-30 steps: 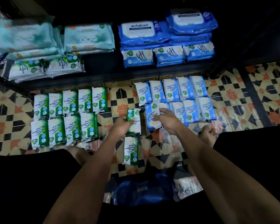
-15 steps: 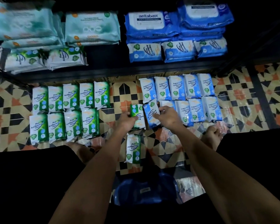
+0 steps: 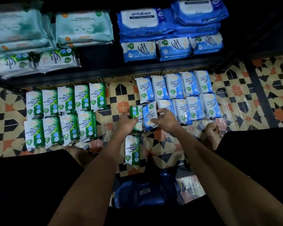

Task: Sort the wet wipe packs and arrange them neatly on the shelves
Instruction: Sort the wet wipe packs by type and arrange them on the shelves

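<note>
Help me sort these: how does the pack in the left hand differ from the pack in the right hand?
The left hand grips a green Pine pack; the right hand holds a blue Fragrance Free pack. The green pack stands nearly straight; the blue pack is tilted. Both look alike in size and read Antibacterial Wipes.

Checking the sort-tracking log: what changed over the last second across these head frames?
The left hand, gripping a small green pine wipes pack, and the right hand, gripping a small blue fragrance-free wipes pack, moved closer together; the two packs now sit side by side, the blue one tilted. Both grips held. The floor rows and the lone green pack stayed put.
</note>
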